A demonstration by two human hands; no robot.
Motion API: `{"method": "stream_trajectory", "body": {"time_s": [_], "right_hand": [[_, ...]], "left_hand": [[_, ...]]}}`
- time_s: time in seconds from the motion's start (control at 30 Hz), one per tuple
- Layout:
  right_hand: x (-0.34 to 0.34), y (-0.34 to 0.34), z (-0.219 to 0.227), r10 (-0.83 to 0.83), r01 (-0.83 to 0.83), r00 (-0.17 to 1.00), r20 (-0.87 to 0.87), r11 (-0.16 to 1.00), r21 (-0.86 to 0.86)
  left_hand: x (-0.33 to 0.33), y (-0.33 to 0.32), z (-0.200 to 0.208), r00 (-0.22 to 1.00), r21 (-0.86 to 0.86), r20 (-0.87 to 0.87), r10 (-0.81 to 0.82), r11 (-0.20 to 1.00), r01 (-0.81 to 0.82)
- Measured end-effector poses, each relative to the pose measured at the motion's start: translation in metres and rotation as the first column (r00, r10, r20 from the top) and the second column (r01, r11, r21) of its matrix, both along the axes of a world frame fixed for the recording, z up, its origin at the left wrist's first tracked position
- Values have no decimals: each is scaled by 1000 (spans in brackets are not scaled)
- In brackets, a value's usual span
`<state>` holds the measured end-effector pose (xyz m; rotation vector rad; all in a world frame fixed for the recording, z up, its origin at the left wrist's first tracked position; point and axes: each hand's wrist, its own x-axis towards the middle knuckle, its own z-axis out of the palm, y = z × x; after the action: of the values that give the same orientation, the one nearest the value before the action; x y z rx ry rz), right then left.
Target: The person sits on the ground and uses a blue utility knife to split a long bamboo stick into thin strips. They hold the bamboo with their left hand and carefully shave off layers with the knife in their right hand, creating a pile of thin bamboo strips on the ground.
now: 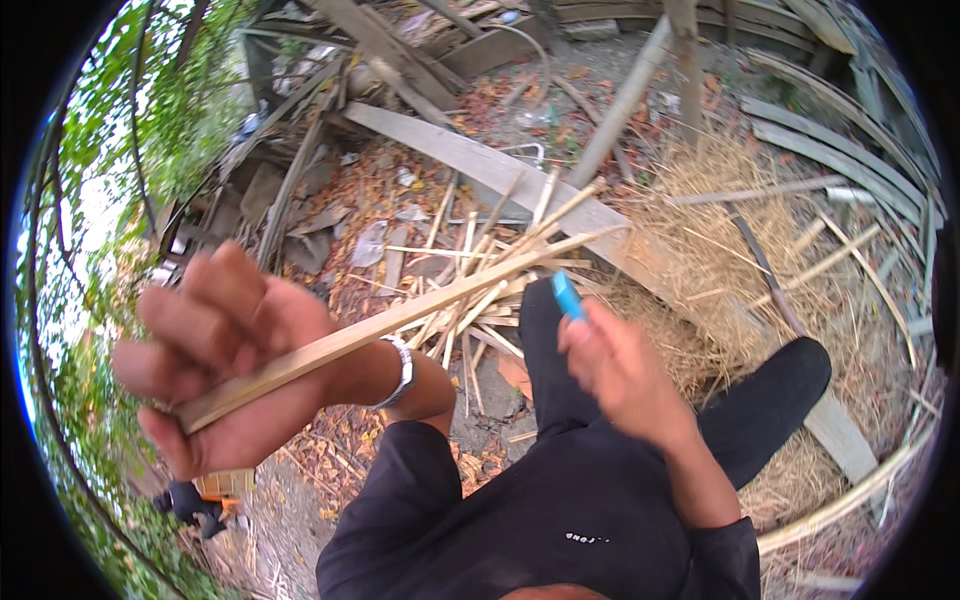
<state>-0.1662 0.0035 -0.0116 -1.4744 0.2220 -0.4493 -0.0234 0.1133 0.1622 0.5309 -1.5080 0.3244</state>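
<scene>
A long, pale wooden stick (440,297) lies slantwise across the palm of my left hand (215,340), whose fingers curl loosely over its near end. Its far end tapers and reaches over the loose sticks on the ground. In my right hand (632,378) a short turquoise object (567,296) is gripped, its tip poking out past the thumb. The fist hides the rest of it, so its kind cannot be made out. This hand is above my knee, to the right of the stick and apart from it.
Several split sticks (465,240) lie piled ahead of me by a long grey plank (450,145). Straw (690,335) covers the ground to the right. A dark, long-bladed knife (752,250) with a brown handle rests there. Old boards (400,60) are heaped farther off.
</scene>
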Motion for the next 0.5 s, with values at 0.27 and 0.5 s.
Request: {"method": "stream_trajectory", "body": {"time_s": [0.27,0.5], "right_hand": [[-10,48,100,123,-62,975,185,950,-306],[-17,51,90,-52,141,980,193,864,-483]], "left_hand": [[6,-4,12,946,-197,58,318,933,-301],[-5,-4,9,963,-165,58,263,954,-251]]}}
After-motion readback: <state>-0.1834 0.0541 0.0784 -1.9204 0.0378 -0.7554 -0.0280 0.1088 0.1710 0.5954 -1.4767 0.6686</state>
